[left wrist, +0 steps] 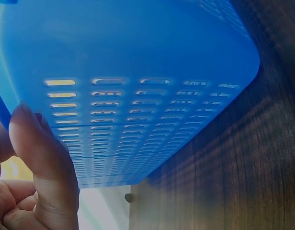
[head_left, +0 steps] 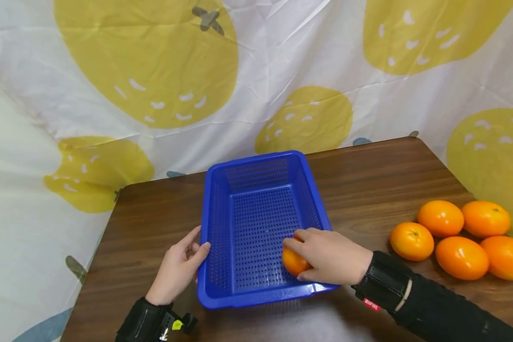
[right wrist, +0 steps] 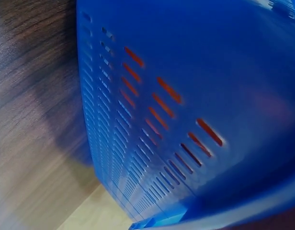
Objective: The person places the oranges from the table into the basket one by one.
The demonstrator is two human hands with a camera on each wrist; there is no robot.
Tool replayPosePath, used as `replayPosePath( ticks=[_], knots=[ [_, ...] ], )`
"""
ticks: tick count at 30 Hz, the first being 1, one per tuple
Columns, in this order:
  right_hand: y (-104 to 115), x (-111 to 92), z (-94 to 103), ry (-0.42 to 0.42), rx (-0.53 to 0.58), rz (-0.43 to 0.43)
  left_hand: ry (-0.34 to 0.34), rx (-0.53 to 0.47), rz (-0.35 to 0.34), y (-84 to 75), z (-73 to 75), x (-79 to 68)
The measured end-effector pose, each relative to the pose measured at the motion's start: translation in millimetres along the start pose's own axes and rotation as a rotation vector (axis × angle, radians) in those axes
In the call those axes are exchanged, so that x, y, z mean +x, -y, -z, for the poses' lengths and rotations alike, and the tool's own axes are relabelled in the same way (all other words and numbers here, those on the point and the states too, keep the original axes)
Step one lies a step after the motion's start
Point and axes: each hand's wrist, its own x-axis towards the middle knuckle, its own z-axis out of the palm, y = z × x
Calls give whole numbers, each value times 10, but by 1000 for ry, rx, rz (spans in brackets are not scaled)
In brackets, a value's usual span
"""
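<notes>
Patterned cloth (head_left: 248, 57) is hung behind a table (head_left: 154, 223). A blue basket (head_left: 262, 213) is pinched at its rim by the left hand (head_left: 177, 268). Five oranges (head_left: 462, 258) are fenced off by its right wall. Inside, near right, another orange (head_left: 293, 261) is gripped by the right hand (head_left: 331, 255); placing seems in hand, finger release called for.

The basket (head_left: 265, 298) is smooth plastic, the oranges (head_left: 461, 259) glossy, the table (head_left: 376, 183) wood-grained.
</notes>
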Motion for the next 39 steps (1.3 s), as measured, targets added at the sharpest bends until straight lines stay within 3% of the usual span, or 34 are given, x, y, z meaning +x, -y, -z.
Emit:
replayPosePath(
  ticks=[10, 22, 39],
  knots=[
    [18, 58, -44, 60, -7, -16, -9, -4, 12, 53, 0, -4],
    [10, 105, -69, 83, -38, -29, -2, 27, 14, -305, 11, -121],
    [-2, 109, -68, 84, -36, -37, 5, 41, 17, -348, 14, -129]
  ],
)
